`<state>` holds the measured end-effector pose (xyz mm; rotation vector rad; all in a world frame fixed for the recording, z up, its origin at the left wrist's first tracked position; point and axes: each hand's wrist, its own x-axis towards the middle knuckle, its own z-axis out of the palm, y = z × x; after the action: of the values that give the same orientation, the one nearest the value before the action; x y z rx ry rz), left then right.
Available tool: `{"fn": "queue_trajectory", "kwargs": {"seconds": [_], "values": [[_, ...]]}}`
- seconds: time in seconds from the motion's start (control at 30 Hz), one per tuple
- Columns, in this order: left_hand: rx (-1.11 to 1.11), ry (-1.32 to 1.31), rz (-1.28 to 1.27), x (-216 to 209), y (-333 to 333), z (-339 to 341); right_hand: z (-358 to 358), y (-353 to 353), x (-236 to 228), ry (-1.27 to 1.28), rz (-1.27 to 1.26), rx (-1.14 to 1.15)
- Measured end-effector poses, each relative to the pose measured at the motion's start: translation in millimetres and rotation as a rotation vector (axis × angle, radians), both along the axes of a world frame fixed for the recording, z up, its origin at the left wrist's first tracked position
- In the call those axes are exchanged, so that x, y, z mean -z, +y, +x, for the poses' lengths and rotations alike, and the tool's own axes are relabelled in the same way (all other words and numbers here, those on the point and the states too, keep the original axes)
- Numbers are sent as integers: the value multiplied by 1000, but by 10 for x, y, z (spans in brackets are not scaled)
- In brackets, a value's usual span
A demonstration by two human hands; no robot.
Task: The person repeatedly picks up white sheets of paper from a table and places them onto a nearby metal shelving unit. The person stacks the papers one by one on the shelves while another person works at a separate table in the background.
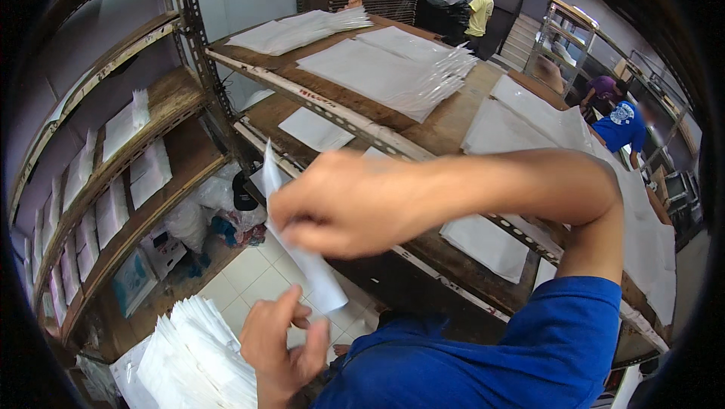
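My right hand (336, 201) is raised across the middle of the view, its fingers closed on a thin white sheet (321, 280), which hangs nearly edge-on and is slightly blurred. Below it is my left hand (283, 337), thumb and forefinger apart with nothing seen between them. The lower end of the sheet comes close to the left fingertips; I see no firm contact. Beside my left hand, at the lower left, stands a thick fanned stack of white sheets (192, 356).
Metal-edged shelving (332, 111) with wooden boards carries stacks of white sheets (393, 69) ahead and to the right. Another rack (162, 118) curves along the left with more stacks. Plastic bags (189, 224) lie low between them. Several people, one in yellow (479, 12), are farther off.
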<state>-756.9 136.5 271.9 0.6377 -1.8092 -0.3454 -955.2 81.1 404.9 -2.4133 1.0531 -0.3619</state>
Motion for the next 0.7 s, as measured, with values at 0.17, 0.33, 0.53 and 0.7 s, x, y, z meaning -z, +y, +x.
{"fn": "queue_trajectory", "kwargs": {"seconds": [0.17,0.33,0.53,0.7], "values": [[-7,41,110,230,179,-25,-1426,377,-822,-2,-60,552],[-112,46,388,724,359,-260,-3193,976,-982,-156,-306,992],[-124,21,575,1010,638,-604,-4306,1518,-583,-157,-165,1356],[-131,-8,590,1164,831,-756,-4821,1579,-158,133,-131,1349]]}}
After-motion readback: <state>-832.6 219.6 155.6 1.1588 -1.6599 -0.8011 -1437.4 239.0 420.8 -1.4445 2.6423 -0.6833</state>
